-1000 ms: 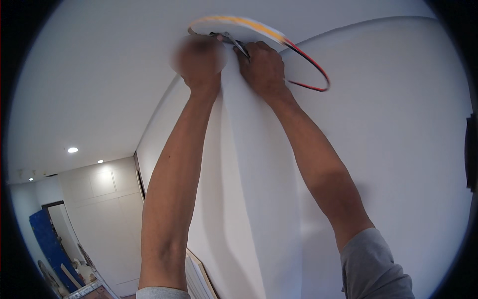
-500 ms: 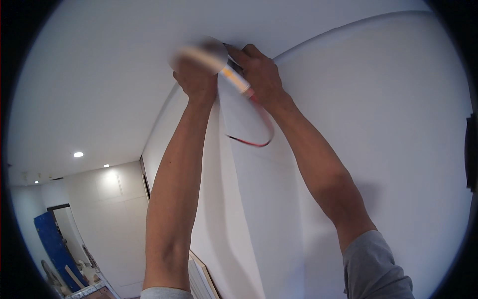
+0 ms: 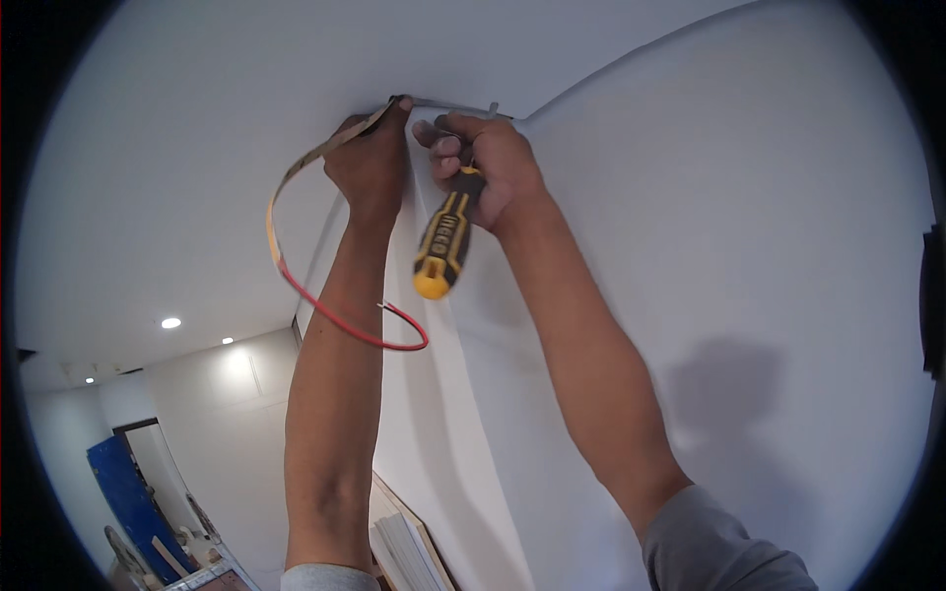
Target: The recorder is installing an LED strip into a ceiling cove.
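Up at the corner where ceiling meets wall, my left hand (image 3: 367, 163) pinches a flexible LED strip (image 3: 277, 217) against a thin grey channel (image 3: 448, 104). The strip droops left in a curve and ends in red and black wires (image 3: 333, 319) with bare tips, looping over my left forearm. Just to the right, my right hand (image 3: 498, 167) grips a screwdriver (image 3: 441, 251) with a yellow and black handle pointing down. Its fingers are curled near the channel, and the tool's tip is hidden among them.
Low on the left stand a tall blue board (image 3: 133, 502), pale cabinets (image 3: 227, 443) and cluttered items near a doorway. Framed panels (image 3: 409, 542) lean at the wall's foot behind my left forearm. The right wall (image 3: 788, 217) rises close by. Small downlights (image 3: 170, 323) sit in the ceiling.
The strip and its wire loop have swung from right and middle to the left. The screwdriver handle now shows hanging from my right hand, which has turned palm inward.
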Motion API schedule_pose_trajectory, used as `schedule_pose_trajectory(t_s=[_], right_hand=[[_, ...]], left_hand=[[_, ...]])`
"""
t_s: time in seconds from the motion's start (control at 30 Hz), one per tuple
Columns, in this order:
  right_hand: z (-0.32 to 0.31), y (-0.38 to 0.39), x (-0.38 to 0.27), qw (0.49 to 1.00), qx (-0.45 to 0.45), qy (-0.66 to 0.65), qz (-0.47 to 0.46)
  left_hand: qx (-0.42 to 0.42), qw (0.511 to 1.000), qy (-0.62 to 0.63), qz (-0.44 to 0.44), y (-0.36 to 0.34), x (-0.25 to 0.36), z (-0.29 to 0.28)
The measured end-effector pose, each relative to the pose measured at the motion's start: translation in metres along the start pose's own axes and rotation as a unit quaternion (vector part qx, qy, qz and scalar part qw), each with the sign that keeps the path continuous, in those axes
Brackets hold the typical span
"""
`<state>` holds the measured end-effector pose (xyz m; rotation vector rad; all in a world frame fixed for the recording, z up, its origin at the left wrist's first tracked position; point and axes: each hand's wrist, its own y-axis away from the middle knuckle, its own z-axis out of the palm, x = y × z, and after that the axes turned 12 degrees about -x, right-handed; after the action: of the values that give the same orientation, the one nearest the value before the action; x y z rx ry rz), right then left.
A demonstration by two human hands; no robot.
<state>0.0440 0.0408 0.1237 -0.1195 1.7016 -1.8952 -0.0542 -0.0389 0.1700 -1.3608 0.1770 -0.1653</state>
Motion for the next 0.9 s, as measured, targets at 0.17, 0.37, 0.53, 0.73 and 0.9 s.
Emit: schedule_pose_trajectory(t_s=[0.17, 0.37, 0.53, 0.73, 0.9], right_hand=[[-0.015, -0.024, 0.011, 0.971, -0.062, -0.231, -0.017], [-0.037, -0.037, 0.016, 0.947, -0.140, -0.286, -0.039], [-0.036, -0.038, 0.020, 0.946, -0.138, -0.288, -0.050], [-0.040, -0.045, 0.026, 0.941, -0.149, -0.295, -0.067], [-0.042, -0.045, 0.027, 0.934, -0.167, -0.309, -0.066]], left_hand=[[-0.044, 0.999, -0.007, -0.030, -0.001, 0.006, -0.015], [-0.024, 0.980, -0.147, 0.132, 0.023, 0.019, -0.049], [-0.088, 0.893, -0.264, 0.354, 0.009, -0.009, -0.077], [-0.182, 0.901, -0.278, 0.278, 0.008, -0.018, -0.077], [-0.247, 0.962, 0.117, -0.008, 0.014, -0.030, -0.063]])
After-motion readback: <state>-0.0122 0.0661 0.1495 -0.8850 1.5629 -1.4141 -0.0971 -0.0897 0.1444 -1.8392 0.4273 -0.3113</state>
